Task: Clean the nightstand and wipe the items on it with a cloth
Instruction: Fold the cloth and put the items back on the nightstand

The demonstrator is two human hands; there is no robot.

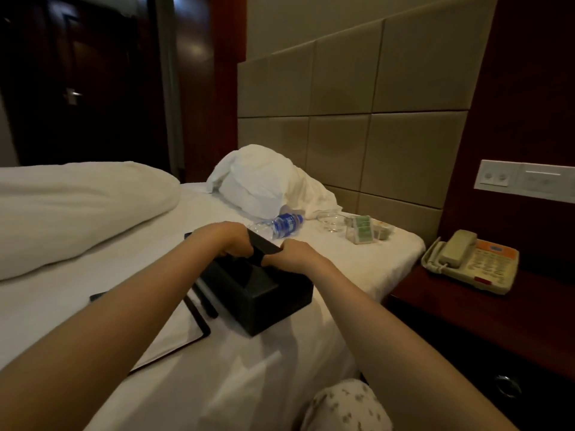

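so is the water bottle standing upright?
No, the water bottle lies on its side on the white bed sheet, just behind the black box.

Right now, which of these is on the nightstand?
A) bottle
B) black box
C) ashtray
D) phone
D: the phone sits on the nightstand; the other three are on the bed.
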